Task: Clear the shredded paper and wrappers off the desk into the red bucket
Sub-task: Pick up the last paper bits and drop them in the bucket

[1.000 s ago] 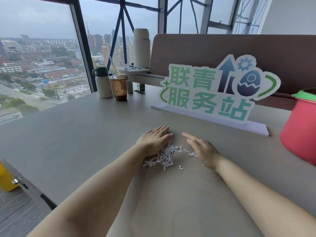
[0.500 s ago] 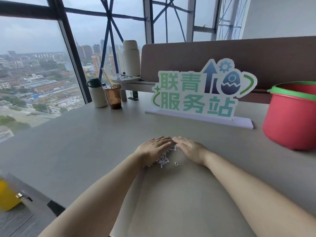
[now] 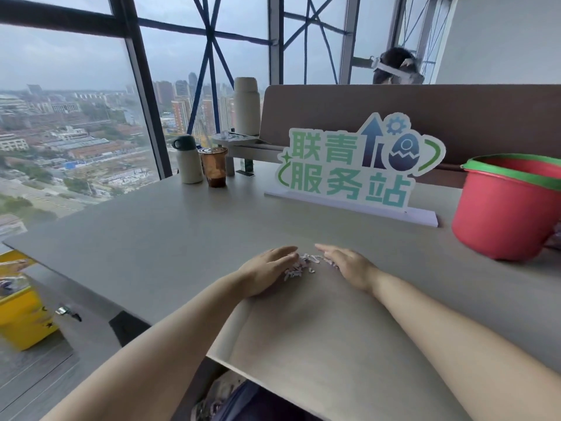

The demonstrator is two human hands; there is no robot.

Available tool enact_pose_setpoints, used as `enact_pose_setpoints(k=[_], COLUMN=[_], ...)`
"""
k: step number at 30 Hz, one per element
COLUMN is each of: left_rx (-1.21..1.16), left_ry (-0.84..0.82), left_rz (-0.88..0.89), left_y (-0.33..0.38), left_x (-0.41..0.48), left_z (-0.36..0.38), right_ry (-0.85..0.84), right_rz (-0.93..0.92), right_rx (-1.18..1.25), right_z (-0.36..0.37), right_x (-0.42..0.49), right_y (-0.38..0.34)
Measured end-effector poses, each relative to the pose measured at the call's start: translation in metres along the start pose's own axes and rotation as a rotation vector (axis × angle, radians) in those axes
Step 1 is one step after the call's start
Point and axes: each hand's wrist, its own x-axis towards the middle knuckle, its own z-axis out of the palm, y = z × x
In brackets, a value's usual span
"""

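A small heap of white shredded paper (image 3: 303,266) lies on the grey desk (image 3: 170,238) in front of me. My left hand (image 3: 267,268) rests flat on the desk against the heap's left side, fingers together. My right hand (image 3: 347,264) stands on edge against the heap's right side. Both hands cup the paper between them and cover part of it. The red bucket (image 3: 504,214) with a green rim stands on the desk at the far right, well apart from the hands. No wrappers show.
A white standing sign (image 3: 358,165) with green characters sits behind the heap. A flask (image 3: 188,161) and a brown cup (image 3: 214,167) stand at the back left by the window. A brown divider (image 3: 425,110) backs the desk; a person's head shows above it. A yellow box (image 3: 21,311) sits on the floor at left.
My two hands closed in on the shredded paper from both sides, gathering it into a tighter heap. The view swung right, bringing more of the red bucket into sight.
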Motion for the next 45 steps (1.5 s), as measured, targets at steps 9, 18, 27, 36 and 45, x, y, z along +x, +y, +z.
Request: enact_pose_setpoints(k=[9, 18, 27, 36, 45], left_rx=[0.28, 0.425, 0.284, 0.386, 0.307], left_ry=[0.033, -0.024, 0.157, -0.026, 0.121], left_rz=[-0.066, 0.029, -0.052, -0.022, 0.003], left_y=[-0.001, 0.015, -0.004, 0.016, 0.003], left_x=[-0.015, 0.013, -0.002, 0.0, 0.004], left_z=[0.0, 0.013, -0.003, 0.015, 0.001], right_ry=[0.027, 0.031, 0.068, -0.008, 0.036], right_rz=[0.082, 0.04, 0.084, 0.041, 0.02], right_rx=[-0.109, -0.06, -0.248, -0.183, -0.268], right_z=[0.007, 0.016, -0.012, 0.013, -0.009], right_x=[0.006, 0.02, 0.004, -0.004, -0.002], right_y=[0.001, -0.005, 0.005, -0.012, -0.007])
